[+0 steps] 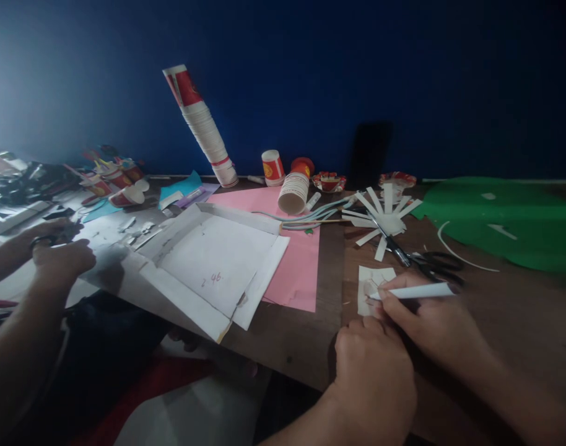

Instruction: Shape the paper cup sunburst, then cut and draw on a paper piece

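The bench [292,347] carries a big green sheet [506,223] at the far right, a pink sheet [296,272] in the middle, and a flattened white box [208,260] lying over the pink one. Behind them a leaning stack of cups [204,130] stands against the blue wall. A cut-up cup with splayed strips [385,217] sits beside scissors [426,263].

The step in hand looks like marking a small paper piece [369,288], which lies flat near the bench's front edge. The left hand [373,378] is curled into a fist just below it. The right hand [431,325] grips a white pen [413,292], tip on the paper. Finishing the line probably calls for steady paper.

A co-worker's hands [60,251] work at far left.
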Tool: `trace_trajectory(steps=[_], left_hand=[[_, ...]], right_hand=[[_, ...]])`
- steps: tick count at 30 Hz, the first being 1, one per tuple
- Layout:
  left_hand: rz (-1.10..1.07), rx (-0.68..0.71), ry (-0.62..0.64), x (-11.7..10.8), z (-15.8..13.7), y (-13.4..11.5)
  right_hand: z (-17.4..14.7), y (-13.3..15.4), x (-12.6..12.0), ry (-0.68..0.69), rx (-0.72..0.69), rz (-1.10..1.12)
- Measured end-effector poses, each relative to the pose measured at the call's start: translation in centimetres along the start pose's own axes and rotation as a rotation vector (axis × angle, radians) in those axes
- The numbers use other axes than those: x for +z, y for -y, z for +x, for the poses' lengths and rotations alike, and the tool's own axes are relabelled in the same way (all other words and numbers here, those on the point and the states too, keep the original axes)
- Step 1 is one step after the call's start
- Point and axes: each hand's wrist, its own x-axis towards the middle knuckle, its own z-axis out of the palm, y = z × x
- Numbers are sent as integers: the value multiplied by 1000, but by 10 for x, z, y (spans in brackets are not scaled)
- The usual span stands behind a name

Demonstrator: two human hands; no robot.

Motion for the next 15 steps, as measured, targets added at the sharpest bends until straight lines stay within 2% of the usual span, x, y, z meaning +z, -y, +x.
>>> trace_trajectory(steps=[11, 15], left_hand=[[26, 13, -42, 2, 2, 1], [33, 20, -69, 6, 1, 1]], right_hand=[[0, -1, 1, 36, -17, 37], [0, 1, 0, 0, -72, 70]])
